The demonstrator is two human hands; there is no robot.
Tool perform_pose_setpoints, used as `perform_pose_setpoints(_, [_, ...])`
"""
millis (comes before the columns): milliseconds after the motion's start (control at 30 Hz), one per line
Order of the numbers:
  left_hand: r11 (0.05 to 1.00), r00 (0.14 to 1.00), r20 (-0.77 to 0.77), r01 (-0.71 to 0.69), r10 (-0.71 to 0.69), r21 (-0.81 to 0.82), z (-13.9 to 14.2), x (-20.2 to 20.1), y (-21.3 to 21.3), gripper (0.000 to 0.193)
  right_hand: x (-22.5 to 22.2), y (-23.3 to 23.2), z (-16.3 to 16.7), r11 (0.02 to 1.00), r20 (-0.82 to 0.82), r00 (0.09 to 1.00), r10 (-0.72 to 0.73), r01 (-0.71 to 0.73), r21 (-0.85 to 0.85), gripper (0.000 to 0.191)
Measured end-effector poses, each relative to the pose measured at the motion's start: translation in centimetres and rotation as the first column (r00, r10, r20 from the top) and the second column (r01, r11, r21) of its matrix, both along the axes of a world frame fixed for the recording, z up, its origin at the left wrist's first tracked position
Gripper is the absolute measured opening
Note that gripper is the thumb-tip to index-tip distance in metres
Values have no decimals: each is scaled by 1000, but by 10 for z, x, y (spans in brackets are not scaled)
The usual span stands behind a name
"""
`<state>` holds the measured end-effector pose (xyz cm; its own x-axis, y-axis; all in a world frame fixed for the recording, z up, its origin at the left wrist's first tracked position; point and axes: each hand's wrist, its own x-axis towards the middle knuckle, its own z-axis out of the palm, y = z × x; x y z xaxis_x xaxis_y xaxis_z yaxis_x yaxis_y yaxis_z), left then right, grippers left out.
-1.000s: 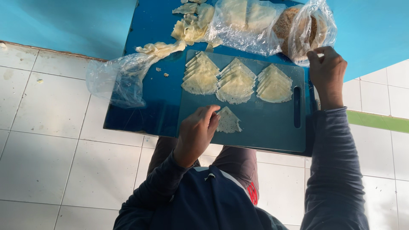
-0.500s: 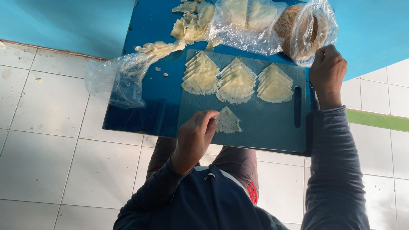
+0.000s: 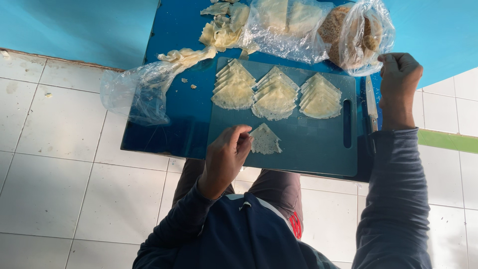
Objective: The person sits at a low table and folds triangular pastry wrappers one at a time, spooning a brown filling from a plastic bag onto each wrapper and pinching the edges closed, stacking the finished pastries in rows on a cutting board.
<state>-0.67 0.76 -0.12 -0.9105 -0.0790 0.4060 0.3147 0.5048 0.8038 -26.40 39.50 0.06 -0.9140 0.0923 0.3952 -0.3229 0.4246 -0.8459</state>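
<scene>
While the left hand (image 3: 226, 157) rests half-curled on the dark cutting board (image 3: 303, 154), its fingertips pinch the edge of a folded wrapper triangle (image 3: 265, 139) lying flat near the board's front. The sheet looks thin, limp and light, likely to tear, so a hold at a folded corner seems safest. The right hand (image 3: 398, 82) closes around the mouth of a clear plastic bag (image 3: 358, 35) holding brownish filling. Three fanned stacks of triangles (image 3: 276, 92) lie behind. Another bag (image 3: 284, 25) holds pale sheets on the blue worktop (image 3: 174, 74).
</scene>
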Motion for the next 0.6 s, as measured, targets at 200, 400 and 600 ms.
perform_pose_setpoints(200, [999, 1000, 24, 15, -16, 33, 2, 1, -3, 27, 43, -23, 36, 992, 45, 999, 22, -16, -126, 13])
perform_pose_setpoints(400, [997, 1000, -12, 12, -11, 73, 1, 0, -1, 26, 138, -66, 61, 989, 167, 975, 146, -141, -43, 19])
perform_pose_setpoints(600, [997, 1000, -27, 8, -6, 72, -1, 1, 0, 23, 201, -118, 41, 889, 287, 891, 352, -414, 197, 14])
